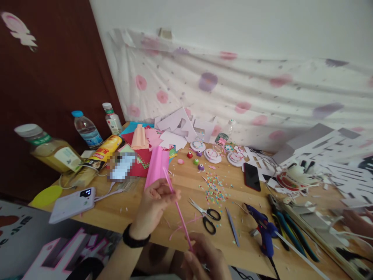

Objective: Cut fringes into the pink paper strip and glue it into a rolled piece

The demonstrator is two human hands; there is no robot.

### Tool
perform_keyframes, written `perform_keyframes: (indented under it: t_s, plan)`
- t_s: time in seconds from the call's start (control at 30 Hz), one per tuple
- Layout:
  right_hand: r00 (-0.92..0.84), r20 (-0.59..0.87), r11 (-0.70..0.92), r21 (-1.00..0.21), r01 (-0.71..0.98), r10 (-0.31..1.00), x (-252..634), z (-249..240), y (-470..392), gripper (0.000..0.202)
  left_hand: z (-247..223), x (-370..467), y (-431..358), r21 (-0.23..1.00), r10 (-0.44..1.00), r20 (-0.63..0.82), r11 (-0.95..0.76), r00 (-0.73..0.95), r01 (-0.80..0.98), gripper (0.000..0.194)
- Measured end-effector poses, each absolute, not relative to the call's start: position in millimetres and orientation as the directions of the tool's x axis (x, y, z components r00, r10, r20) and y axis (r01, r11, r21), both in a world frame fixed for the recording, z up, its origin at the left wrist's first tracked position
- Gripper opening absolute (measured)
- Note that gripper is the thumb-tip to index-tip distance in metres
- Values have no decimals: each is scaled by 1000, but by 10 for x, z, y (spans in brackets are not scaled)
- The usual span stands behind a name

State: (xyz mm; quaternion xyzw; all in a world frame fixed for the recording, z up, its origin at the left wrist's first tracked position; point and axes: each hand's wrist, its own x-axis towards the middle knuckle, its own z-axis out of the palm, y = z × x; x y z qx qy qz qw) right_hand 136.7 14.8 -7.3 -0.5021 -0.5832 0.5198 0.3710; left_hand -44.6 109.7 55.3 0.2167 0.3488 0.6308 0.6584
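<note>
Clamped between thumb and fingers of left hand (159, 196) below upper end, and of right hand (204, 254) at lower end: narrow pink strip (182, 218). Positioned above wooden table (185, 181), left of black-handled scissors (206, 212). Lying beyond left hand: pink sheet (157, 163).

Soft light meets my left hand (159, 197); at ten o'clock the door (55, 74) is dark, at eight a screen (122, 167) pixelated.

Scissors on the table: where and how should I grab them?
I'd take the scissors by their black loops from the near right: they lie flat, loops angled toward you, blades slightly parted and pointing away to the left. Your right hand seems nearest those loops, but holds the pink strip.
</note>
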Motion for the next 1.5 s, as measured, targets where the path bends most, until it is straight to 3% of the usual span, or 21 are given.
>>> perform_keyframes:
  t_s: [0.13, 0.3, 0.4, 0.57, 0.77, 0.9, 1.07, 1.3, 1.5]
  plan:
    - [-232, -116, -105, -993, 58, 966, 1136, 61, 279, 45, 364, -242, 837, 702, 966, -242, 239, 91, -670, 48]
    - [39, -96, -94, -995, -35, 995, 903, 21, 309, 50, 223, -193, 645, 661, 957, -255, 279, 142, -697, 40]
    - [140, -44, -53, -997, 62, 989, 885, -43, 261, 51, 170, -208, 593, 704, 964, -245, 253, 107, -664, 34]
    - [-44, 209, 211, -922, 325, 977, 1061, -3, 240, 32, 139, -194, 541, 710, 969, -239, 215, 57, -671, 30]
    - [-32, 418, 387, -806, 448, 908, 1134, 151, 194, 18, 139, -185, 484, 790, 977, -211, 181, 17, -586, 29]
    - [-58, 346, 331, -817, 472, 937, 1158, 158, 110, 18, 126, -162, 421, 801, 977, -214, 182, 12, -570, 30]
    - [41, 248, 207, -880, 427, 968, 1138, 73, 16, 24, 110, -97, 369, 786, 965, -260, 199, -21, -586, 35]
    - [-24, 325, 298, -835, 463, 945, 1192, -48, 9, 21, 5, -94, 313, 865, 974, -213, 150, -79, -478, 28]
    - [-40, 152, 156, -914, 374, 988, 1207, -29, 26, 22, 38, -122, 283, 913, 964, -208, 130, -166, -388, 22]
